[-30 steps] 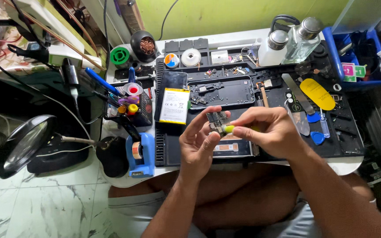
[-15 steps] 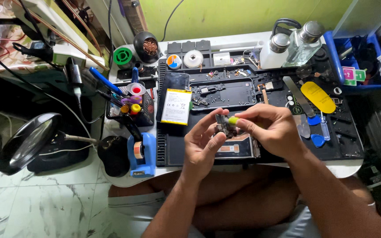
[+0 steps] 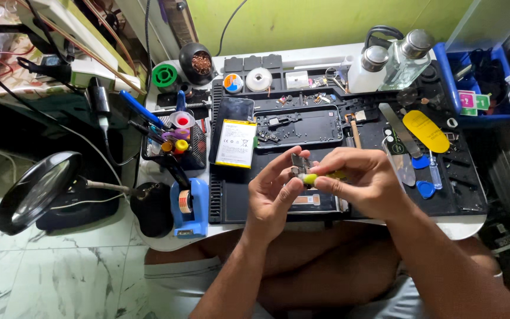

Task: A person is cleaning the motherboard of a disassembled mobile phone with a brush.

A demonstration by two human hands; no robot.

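Above the black work mat (image 3: 467, 195), the left hand (image 3: 273, 198) pinches a small grey metal part (image 3: 300, 163) between thumb and fingertips, while the right hand (image 3: 364, 180) grips a yellow-tipped tool (image 3: 311, 178) touching it.

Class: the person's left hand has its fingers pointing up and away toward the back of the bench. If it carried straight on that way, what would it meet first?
Probably the opened phone body on the black mat, past the small part held in the left hand; depth is unclear.

place: phone repair workbench | signs: opened phone (image 3: 299, 127), magnifier lamp (image 3: 36, 190), tape dispenser (image 3: 190, 207)
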